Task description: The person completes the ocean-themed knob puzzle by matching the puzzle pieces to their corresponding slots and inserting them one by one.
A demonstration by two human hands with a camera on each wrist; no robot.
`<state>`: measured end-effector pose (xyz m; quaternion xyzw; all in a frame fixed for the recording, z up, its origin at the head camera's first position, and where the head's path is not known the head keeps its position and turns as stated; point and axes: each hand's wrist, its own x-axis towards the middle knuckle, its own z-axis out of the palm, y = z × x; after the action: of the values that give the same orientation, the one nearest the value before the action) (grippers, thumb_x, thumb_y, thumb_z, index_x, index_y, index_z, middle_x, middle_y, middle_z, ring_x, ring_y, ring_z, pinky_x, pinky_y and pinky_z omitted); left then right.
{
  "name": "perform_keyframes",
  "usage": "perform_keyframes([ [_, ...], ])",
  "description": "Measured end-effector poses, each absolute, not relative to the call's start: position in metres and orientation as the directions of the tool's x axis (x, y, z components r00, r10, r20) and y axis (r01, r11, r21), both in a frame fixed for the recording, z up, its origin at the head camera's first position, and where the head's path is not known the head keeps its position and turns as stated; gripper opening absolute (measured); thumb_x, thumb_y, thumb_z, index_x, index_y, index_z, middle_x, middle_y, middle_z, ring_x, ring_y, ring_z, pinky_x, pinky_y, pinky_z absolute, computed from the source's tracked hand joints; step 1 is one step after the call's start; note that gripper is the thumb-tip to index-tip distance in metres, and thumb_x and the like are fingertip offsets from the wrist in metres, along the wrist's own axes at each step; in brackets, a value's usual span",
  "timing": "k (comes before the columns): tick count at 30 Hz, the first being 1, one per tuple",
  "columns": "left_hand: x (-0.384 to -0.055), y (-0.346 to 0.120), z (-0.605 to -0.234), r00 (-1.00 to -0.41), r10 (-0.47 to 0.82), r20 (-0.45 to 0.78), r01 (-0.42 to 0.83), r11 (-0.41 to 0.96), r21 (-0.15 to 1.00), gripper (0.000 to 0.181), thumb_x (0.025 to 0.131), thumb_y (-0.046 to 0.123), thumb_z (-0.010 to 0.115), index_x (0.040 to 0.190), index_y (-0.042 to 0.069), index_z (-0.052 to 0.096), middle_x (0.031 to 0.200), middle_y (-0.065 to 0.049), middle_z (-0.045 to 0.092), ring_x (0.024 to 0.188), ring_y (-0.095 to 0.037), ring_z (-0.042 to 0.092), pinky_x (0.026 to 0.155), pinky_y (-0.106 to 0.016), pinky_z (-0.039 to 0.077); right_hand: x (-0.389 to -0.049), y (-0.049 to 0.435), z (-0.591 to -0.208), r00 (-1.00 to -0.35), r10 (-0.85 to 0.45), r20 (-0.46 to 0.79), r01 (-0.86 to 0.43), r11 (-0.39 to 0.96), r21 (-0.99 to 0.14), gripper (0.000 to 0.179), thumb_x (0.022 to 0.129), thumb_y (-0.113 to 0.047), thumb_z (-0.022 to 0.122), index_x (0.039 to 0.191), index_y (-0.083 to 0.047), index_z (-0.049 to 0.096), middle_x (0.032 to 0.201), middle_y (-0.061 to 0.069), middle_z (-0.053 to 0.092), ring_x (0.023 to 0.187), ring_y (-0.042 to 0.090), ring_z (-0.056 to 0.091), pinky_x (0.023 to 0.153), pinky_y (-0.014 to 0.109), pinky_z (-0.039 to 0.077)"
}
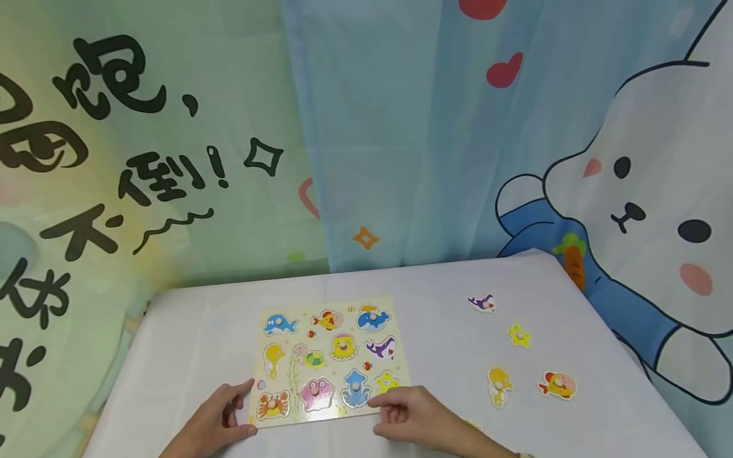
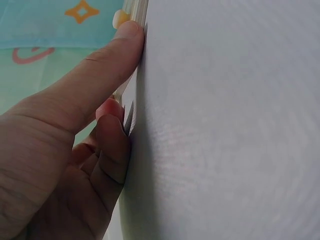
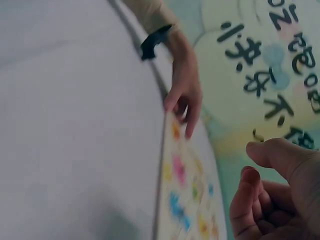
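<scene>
The board (image 1: 303,334) lies flat on the white bench (image 1: 446,356), both hands at its near side. The left hand (image 1: 213,413) grasps nothing; its index finger touches the board's left edge and its thumb rests at the near left corner. In the left wrist view the thumb reaches the board's side, just beside a pale yellow knob (image 2: 120,19), the other fingers loosely bent

The right hand (image 1: 415,416) is over the near right corner, its index finger pointing in beside the blue squid (image 1: 356,388) and partly over the yellow star (image 1: 387,380) — whether the fingertip touches the squid I cannot tell. Its thumb and index finger stand apart with nothing between them in the right wrist view

On the board the crab (image 1: 273,405), pink shell (image 1: 317,394) and squid form the near row. Well apart, on the right of the bench, lie a loose shark (image 1: 482,303), small star (image 1: 519,336), seahorse (image 1: 499,387) and fish (image 1: 558,385) — with another piece (image 1: 473,423) mostly hidden by the right forearm
</scene>
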<state>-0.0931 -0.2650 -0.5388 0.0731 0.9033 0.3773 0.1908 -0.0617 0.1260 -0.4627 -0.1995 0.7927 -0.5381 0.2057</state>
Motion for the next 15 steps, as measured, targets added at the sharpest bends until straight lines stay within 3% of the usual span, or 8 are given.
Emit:
perform_keyframes([
  [8,-0.09,-0.268,-0.54,-0.926,0.31,-0.216,0.061,0.687,0.724,0.085,0.075,0.037,0.081,0.142,-0.001,0.045,0.094,-0.001,0.045,0.07,0.002,0.042,0.06,-0.016,0.04,-0.044,0.213,-0.493,-0.864,-0.405,-0.3,0.0,0.597,-0.803,0.029,0.085,-0.022,0.074,0.108,-0.006,0.068,0.078,-0.005,0.054,0.069,-0.001,0.048,0.062,0.015,0.043],
  [15,-0.092,-0.265,-0.539,-0.933,0.263,-0.244,0.016,0.709,0.705,0.087,0.071,0.037,0.083,0.142,0.002,0.047,0.093,0.0,0.046,0.069,0.0,0.044,0.06,-0.016,0.04,-0.033,0.254,-0.513,-0.867,-0.364,-0.341,0.058,0.606,-0.793,0.03,0.085,-0.023,0.073,0.108,-0.007,0.066,0.086,0.001,0.053,0.074,0.001,0.048,0.063,0.018,0.04],
])
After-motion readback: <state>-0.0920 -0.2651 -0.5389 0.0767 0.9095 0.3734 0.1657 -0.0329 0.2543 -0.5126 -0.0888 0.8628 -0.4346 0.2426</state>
